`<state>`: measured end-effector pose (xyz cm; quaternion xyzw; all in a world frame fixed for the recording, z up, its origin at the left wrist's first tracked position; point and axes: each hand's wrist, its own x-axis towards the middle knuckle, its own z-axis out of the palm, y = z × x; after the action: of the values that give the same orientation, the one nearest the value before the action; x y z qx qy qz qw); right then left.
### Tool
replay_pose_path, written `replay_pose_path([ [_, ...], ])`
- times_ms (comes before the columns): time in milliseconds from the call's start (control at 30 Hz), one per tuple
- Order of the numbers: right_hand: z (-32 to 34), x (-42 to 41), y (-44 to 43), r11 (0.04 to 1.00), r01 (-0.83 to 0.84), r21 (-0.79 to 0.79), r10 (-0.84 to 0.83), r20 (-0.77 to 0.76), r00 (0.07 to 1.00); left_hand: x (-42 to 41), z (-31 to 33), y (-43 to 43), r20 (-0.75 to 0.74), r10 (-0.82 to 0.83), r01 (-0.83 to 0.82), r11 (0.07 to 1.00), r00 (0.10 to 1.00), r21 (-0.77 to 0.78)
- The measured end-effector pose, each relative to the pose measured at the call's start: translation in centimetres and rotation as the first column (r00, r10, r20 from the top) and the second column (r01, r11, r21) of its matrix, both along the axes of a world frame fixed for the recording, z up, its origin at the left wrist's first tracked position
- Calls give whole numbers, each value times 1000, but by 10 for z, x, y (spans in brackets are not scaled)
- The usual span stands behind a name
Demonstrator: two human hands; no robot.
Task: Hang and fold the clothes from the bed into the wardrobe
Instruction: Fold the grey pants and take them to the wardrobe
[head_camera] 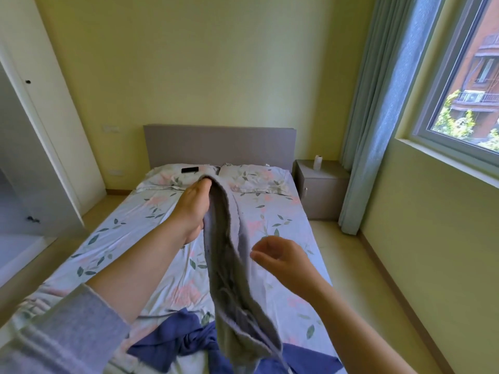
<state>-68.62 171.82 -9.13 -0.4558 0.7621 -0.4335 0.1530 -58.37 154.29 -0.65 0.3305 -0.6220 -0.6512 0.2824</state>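
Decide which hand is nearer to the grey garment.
Left. The left hand grips the grey garment at its top end; the right hand hovers beside it on the right, holding nothing and not touching it.

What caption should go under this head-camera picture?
Left hand holds up a grey garment above the floral bed, right hand open beside it.

No writing, label, brand or number can be read anywhere in view. The flat black phone [189, 170], lying on the floral pillow [162, 180] at the head-end left corner of the floral-sheeted bed [140, 228], shows only a dark face. The small white cylindrical container [318, 161], on the back edge of the grey bedside cabinet [321, 190], is too small to tell any marking.
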Motion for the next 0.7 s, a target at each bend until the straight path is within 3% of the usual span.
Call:
replay_pose_path([
  [133, 34, -4, -9, 980, 26, -199, -16, 52, 999, 5, -9, 9, 119, -122, 143, 971, 985, -192],
  [233, 46, -1, -16, 974, 13, -224, -3, 41, 999, 5, -7, 17, 176, -174, 223, 924, 969, -310],
  [433, 46, 7, -18, 960, 26, -279, -32, -16, 999, 12, -2, 19, 168, -287, 321, 917, 943, -237],
  [700, 58, 3, -14, 963, -49, -267, 40, -38, 998, 19, -9, 21, 165, -273, 306, 925, 948, -226],
])
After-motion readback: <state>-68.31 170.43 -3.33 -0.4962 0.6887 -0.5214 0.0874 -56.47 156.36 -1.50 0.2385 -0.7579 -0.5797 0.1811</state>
